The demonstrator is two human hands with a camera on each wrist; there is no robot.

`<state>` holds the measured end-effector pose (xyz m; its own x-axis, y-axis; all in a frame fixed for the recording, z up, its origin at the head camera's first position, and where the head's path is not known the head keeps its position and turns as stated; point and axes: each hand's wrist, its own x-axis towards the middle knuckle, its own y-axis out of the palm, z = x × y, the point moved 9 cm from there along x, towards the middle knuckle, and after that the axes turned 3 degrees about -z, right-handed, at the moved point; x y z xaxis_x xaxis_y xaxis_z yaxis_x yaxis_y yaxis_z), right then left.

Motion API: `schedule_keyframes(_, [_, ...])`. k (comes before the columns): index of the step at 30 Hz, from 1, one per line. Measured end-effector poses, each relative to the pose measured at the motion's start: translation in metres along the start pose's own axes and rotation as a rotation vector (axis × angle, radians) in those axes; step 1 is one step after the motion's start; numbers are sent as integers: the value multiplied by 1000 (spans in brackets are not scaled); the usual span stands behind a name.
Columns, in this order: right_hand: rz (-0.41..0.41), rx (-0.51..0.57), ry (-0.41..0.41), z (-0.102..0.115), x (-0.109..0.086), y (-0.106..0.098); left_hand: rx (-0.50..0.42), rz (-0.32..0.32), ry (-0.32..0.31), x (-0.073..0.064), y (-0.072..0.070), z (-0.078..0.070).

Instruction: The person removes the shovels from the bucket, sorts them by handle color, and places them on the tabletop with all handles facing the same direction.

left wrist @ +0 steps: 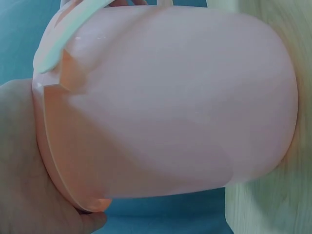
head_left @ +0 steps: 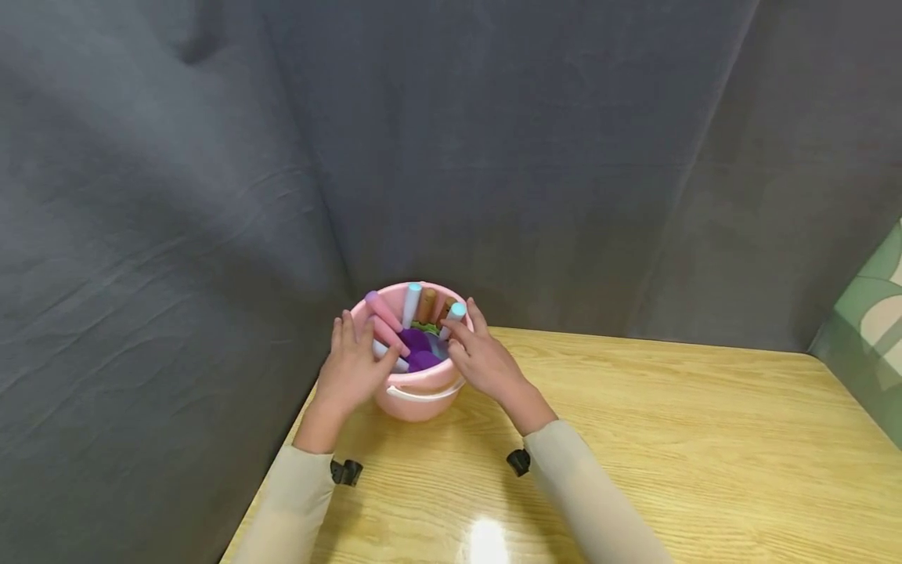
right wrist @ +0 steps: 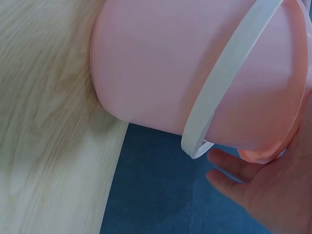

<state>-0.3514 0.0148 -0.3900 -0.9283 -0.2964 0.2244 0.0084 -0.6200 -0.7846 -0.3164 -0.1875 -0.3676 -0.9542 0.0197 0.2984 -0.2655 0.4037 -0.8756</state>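
A pink bucket (head_left: 420, 403) with a white carrying handle (head_left: 426, 395) stands upright on the table. Inside are pink sticks (head_left: 384, 311), white sticks with light-blue ends (head_left: 413, 301), brown sticks (head_left: 426, 305) and purple pieces (head_left: 423, 360); their lower parts are hidden. My left hand (head_left: 348, 368) grips the rim on the left, one fingertip hooked under it in the left wrist view. At the right side, my right hand (head_left: 488, 362) holds the rim, with some fingers outside the wall (right wrist: 231, 175) and others reaching inside beside a blue-ended white stick (head_left: 453, 317).
The wooden table (head_left: 634, 431) extends to the right and toward me. Dark grey cloth (head_left: 493, 157) hangs behind and along the left, close to the bucket. A green patterned surface (head_left: 874, 329) borders the table at far right.
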Motion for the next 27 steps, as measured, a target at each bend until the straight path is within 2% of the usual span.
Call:
schedule_keyframes(4, [-7, -10, -4, -4, -10, -7, 3, -16, 23, -5, 4, -10])
schedule_keyframes(9, [-7, -46, -16, -6, -23, -20, -24, -9, 7, -12, 10, -24])
schedule_keyframes(15, [39, -103, 34, -3, -33, -32, -32, 0, -1, -19, 9, -40])
schedule_keyframes(19, [48, -97, 83, -6, -39, -37, -10, -39, 47, -25, 5, -54])
schedule_keyframes(23, [27, -31, 98, -16, -44, -42, 11, -96, 123, -31, 4, -66])
schedule_keyframes(27, [25, 49, 88, -26, -49, -47, 34, -97, 164, -35, 7, -76])
